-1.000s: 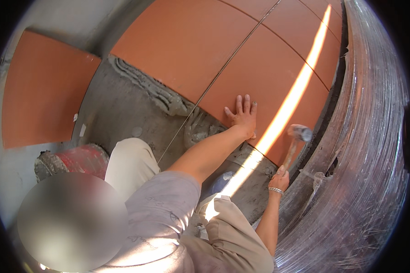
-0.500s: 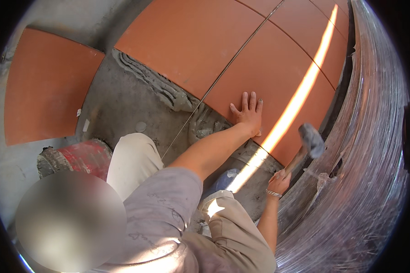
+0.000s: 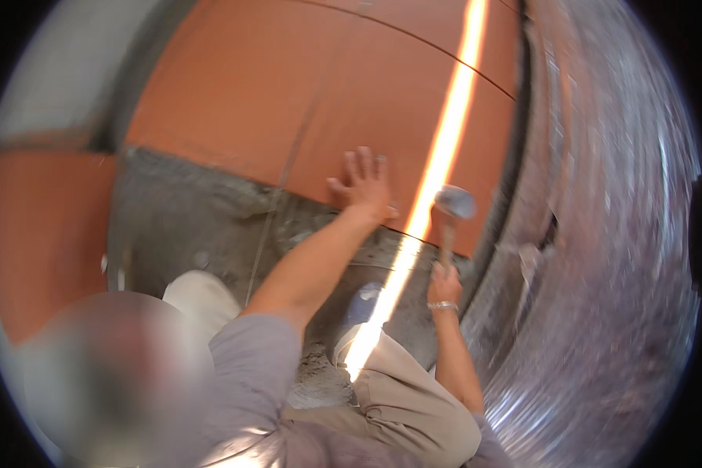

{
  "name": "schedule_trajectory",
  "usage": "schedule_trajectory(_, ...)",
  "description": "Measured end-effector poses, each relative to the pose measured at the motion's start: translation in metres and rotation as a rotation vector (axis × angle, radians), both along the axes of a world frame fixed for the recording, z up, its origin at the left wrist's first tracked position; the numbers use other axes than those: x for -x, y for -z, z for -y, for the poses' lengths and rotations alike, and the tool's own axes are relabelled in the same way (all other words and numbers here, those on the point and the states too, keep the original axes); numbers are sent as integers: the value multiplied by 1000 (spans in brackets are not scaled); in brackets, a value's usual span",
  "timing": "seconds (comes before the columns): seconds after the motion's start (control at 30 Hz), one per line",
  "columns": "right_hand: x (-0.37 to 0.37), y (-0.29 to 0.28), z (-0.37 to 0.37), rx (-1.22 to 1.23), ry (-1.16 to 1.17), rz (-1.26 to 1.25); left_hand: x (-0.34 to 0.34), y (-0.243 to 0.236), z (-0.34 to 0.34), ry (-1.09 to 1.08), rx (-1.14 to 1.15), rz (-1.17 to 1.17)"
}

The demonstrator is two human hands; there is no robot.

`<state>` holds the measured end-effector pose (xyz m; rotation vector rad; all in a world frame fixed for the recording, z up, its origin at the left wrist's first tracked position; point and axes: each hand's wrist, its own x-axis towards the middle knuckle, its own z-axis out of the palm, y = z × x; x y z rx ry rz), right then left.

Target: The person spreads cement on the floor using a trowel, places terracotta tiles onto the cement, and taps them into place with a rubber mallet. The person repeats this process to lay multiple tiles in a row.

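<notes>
My left hand lies flat on an orange-red floor tile, fingers spread, close to the tile's near edge. To its right, my right hand is wrapped round the wooden handle of a mallet. The mallet's grey, rounded head is over the near right part of the same tile; I cannot tell whether it touches. A bright strip of sunlight crosses the tile between my hand and the mallet. A thin string runs from the tile joint toward my knee.
A loose orange-red tile lies at the left. Grey wet mortar borders the laid tiles on bare concrete. Along the right stands a bulky stack wrapped in clear plastic film. My blue shoe is near the tile edge.
The view has shifted and turned, blurring the picture. The mallet has swung from the right, beside the tile's edge, inward over the tile. My left hand stays flat on the tile.
</notes>
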<state>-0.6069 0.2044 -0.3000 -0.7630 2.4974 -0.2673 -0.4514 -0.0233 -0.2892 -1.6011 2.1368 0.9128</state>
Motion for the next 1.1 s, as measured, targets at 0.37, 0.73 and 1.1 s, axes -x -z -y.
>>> schedule_trajectory(0.37, 10, -7, -28, 172, 78, -39, 14, -1, -1, 35, -27, 95)
schedule_trajectory(0.73, 38, -29, 9, 505, 155, -21, 40, 9, -3, 202, 154, -56)
schedule_trajectory(1.1, 75, -14, 91, 332, 109, -90, 81, 8, 9, 302, 79, -24)
